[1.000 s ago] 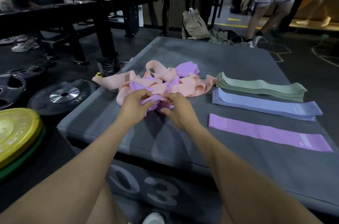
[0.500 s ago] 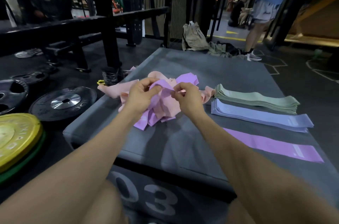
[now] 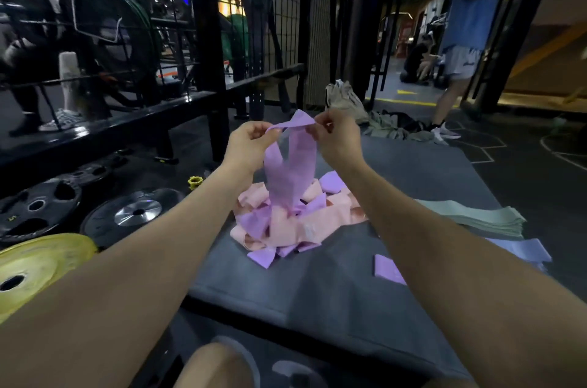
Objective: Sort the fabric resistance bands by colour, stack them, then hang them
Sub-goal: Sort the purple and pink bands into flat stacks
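A purple band (image 3: 290,165) hangs in the air above the mixed heap, its lower end still in the pile. My left hand (image 3: 249,143) pinches its top left end and my right hand (image 3: 336,140) pinches its top right end. The heap of pink and purple bands (image 3: 295,222) lies on the grey padded box (image 3: 317,292). To the right sit a green stack (image 3: 482,217), a blue-lilac stack (image 3: 524,249) and a flat purple band (image 3: 386,270), each partly hidden by my right forearm.
Black weight plates (image 3: 136,216) and a yellow plate (image 3: 35,264) lie on the floor to the left. A black rack (image 3: 209,70) stands behind the box. A bag and clothes (image 3: 346,102) lie beyond it. A person's legs (image 3: 451,86) are at the far right.
Both hands have risen from the heap, lifting one purple band up and pulling it out of the pile. The camera has tilted upward.
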Tool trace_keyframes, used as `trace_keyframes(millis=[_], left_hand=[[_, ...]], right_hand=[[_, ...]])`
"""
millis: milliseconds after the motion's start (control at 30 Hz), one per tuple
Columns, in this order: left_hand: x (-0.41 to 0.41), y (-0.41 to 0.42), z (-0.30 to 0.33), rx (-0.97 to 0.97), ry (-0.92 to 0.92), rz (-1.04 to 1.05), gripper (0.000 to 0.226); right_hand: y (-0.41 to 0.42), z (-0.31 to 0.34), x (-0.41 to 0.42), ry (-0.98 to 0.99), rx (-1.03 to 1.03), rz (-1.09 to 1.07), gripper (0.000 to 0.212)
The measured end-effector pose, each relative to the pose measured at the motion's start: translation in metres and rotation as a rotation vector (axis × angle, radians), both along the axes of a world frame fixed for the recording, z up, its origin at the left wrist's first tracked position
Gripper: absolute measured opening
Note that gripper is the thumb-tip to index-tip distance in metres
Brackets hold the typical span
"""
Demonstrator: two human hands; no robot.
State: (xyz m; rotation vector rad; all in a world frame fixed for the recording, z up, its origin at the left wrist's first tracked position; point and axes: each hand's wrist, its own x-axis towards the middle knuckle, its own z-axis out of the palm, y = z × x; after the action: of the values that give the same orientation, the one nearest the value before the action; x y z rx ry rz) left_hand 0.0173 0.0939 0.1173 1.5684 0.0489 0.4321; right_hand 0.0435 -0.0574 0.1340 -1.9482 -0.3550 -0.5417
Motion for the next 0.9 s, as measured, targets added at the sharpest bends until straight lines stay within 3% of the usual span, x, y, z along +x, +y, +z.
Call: trace_keyframes(millis=[367, 500, 600, 667, 767, 900], left_hand=[[-0.018, -0.020, 0.026, -0.051, 0.027, -0.187, 0.014], [-0.021, -0.023, 0.016, 0.095, 0.084, -0.218, 0.021], [-0.023, -0.021, 0.010, 0.108, 0.091, -0.165, 0.021], [-0.026, -0.022, 0.009, 0.140, 0.099, -0.171, 0.020], [-0.033, -0.024, 0.008, 0.232, 0.117, -0.231, 0.018], [-0.042, -0.018, 0.002, 0.377, 0.139, -0.256, 0.016]], right_hand=[[-0.026, 0.023, -0.010, -0.057, -0.091, -0.002, 0.006], [-0.042, 0.005, -0.014, 0.078, -0.131, 0.152, 0.010], [-0.052, 0.000, -0.024, 0.098, -0.134, 0.212, 0.024], [-0.057, 0.000, -0.031, 0.107, -0.160, 0.207, 0.027], [-0.061, -0.002, -0.039, 0.132, -0.272, 0.174, 0.014], [-0.067, -0.012, -0.043, 0.065, -0.431, 0.001, 0.012]])
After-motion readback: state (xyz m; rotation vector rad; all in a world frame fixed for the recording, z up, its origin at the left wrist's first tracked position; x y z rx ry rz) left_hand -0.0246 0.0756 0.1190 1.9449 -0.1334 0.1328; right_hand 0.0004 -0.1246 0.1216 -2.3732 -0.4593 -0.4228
